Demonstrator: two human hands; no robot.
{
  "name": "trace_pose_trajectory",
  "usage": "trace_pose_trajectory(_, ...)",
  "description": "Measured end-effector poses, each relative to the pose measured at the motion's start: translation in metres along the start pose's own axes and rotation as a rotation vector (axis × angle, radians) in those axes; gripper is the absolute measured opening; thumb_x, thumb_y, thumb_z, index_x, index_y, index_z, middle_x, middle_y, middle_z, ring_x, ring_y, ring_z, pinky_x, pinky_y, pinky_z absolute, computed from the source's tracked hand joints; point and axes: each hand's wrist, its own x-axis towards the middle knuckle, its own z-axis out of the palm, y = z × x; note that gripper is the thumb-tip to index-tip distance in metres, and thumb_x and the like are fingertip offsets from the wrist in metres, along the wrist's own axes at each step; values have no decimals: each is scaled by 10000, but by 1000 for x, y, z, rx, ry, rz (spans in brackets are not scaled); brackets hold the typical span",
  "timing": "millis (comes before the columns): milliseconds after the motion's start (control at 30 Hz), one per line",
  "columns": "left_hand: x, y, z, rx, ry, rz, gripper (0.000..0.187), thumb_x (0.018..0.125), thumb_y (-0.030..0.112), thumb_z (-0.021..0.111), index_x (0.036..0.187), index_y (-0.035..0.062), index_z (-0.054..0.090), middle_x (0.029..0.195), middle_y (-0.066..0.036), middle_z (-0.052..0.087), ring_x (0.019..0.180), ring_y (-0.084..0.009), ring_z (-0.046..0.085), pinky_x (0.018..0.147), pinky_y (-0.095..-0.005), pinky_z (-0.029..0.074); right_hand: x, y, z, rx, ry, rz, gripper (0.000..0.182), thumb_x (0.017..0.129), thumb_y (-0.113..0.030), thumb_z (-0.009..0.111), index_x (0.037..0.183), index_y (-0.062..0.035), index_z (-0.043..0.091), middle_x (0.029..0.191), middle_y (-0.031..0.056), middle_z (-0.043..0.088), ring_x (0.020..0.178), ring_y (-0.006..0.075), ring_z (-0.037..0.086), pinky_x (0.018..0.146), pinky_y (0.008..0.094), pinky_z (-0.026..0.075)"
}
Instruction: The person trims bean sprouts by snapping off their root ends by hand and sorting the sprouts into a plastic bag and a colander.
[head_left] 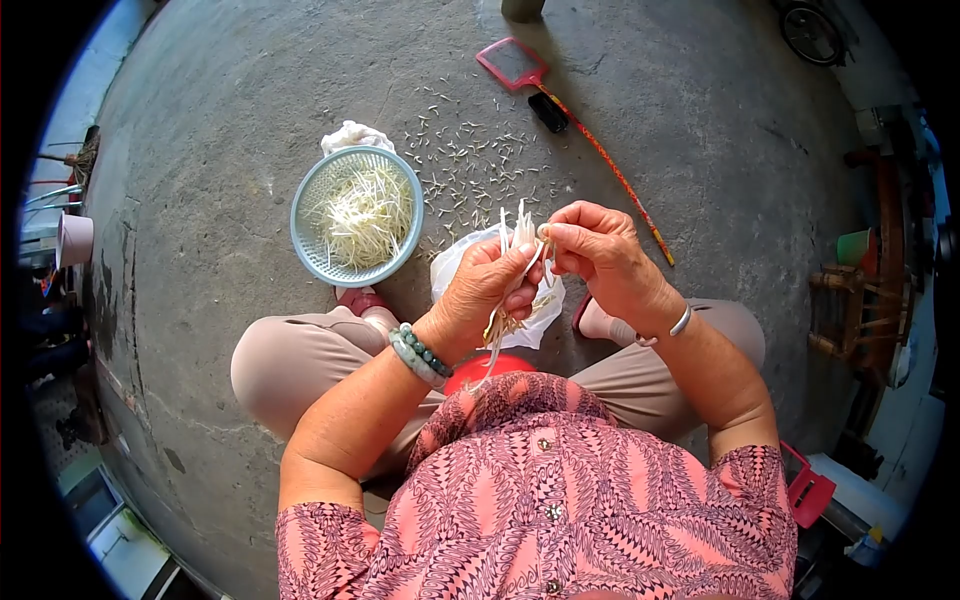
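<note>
My left hand (480, 283) is closed around a bunch of long white bean sprouts (522, 230), their upper ends standing above the fingers and thin tails hanging below. Close against it, my right hand (608, 255) pinches the end of a sprout between thumb and forefinger. Under both hands a white plastic bag (545, 325) lies open with pale sprouts partly visible in it. A light blue colander (303, 240) stands on the floor to the left, holding a heap of white sprouts (368, 218).
Many small pale scraps (465, 150) are scattered on the concrete floor. A pink fly swatter (610, 160) lies beyond, beside a small black object (547, 112). White crumpled plastic (355, 136) sits behind the colander. Something red (490, 368) shows between my legs.
</note>
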Motion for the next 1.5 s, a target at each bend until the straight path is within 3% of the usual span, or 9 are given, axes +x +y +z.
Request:
trace_pose_trajectory(333, -3, 4, 1, -40, -66, -75, 256, 953, 254, 549, 1065, 25, 569, 755, -5, 536, 455, -32, 374, 406, -183, 314, -1, -1, 2, 44, -8, -17, 142, 877, -135, 623, 913, 2, 624, 736, 24, 600, 646, 68, 557, 606, 209, 476)
trace_pose_trajectory(933, -4, 7, 2, -30, 1, -126, 143, 919, 182, 596, 926, 39, 589, 665, 23, 477, 433, -31, 351, 391, -190, 279, 2, 0, -8, -20, -36, -6, 143, 872, -164, 617, 863, -21, 608, 671, -18, 543, 599, 44, 502, 554, 195, 424)
trace_pose_trajectory(1033, -2, 5, -1, 25, 8, -114, 149, 918, 200, 604, 905, 52, 583, 651, 33, 469, 434, -32, 350, 390, -194, 273, 0, -5, 2, -286, 106, -178, 150, 853, -149, 649, 855, -6, 601, 681, -10, 550, 594, 45, 493, 530, 212, 416)
trace_pose_trajectory(1133, -2, 2, 2, 157, 37, -72, 172, 903, 221, 630, 818, 85, 569, 595, 46, 455, 430, -31, 357, 373, -204, 278, 1, -5, 0, -754, 125, -424, 179, 812, -133, 698, 863, 5, 597, 684, 3, 538, 582, 51, 482, 512, 246, 414)
trace_pose_trajectory(1267, 0, -2, 0, 180, 62, -48, 178, 908, 219, 624, 805, 94, 550, 609, 45, 459, 432, -32, 354, 378, -209, 276, 1, -4, 1, -1096, 65, -632, 164, 732, -58, 703, 831, -11, 581, 692, 94, 538, 583, 205, 543, 547, 320, 438)
trace_pose_trajectory(1300, 0, -1, 2, 205, 78, -40, 178, 911, 224, 621, 811, 94, 552, 617, 47, 452, 438, -30, 345, 385, -208, 272, 1, -4, 1, -1095, 65, -639, 138, 724, -23, 676, 811, -15, 569, 706, 123, 554, 621, 275, 560, 576, 342, 453)
trace_pose_trajectory(1500, 0, -1, 1, 262, 78, -35, 166, 913, 221, 614, 820, 101, 546, 631, 47, 450, 443, -33, 331, 401, -208, 262, 4, -5, -6, -1092, 57, -741, 90, 747, 30, 621, 813, -8, 571, 723, 140, 576, 643, 280, 584, 600, 356, 471)
